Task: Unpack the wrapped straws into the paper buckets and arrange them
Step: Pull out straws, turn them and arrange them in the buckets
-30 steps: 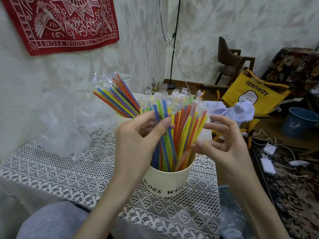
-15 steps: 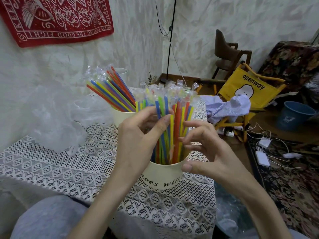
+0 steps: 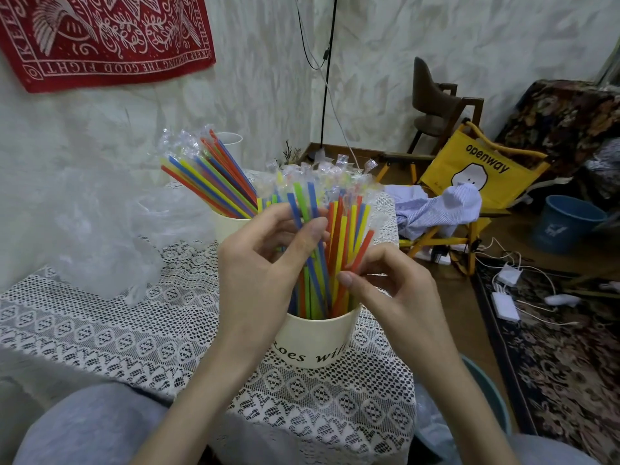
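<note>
Toward the left of the frame, on the lace-covered counter (image 3: pixel 100 330), I see crumpled clear plastic (image 3: pixel 100 250), then a far paper bucket (image 3: pixel 228 226) of leaning straws. At centre my left hand (image 3: pixel 265 270) has fingers curled round wrapped straws (image 3: pixel 318 236) standing in the near bucket (image 3: pixel 318 340). My right hand (image 3: pixel 392 297) pinches an orange straw (image 3: pixel 360 251).

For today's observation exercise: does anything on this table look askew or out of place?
The straws in the far bucket lean hard left instead of standing upright. An orange straw in the near bucket splays right.
</note>
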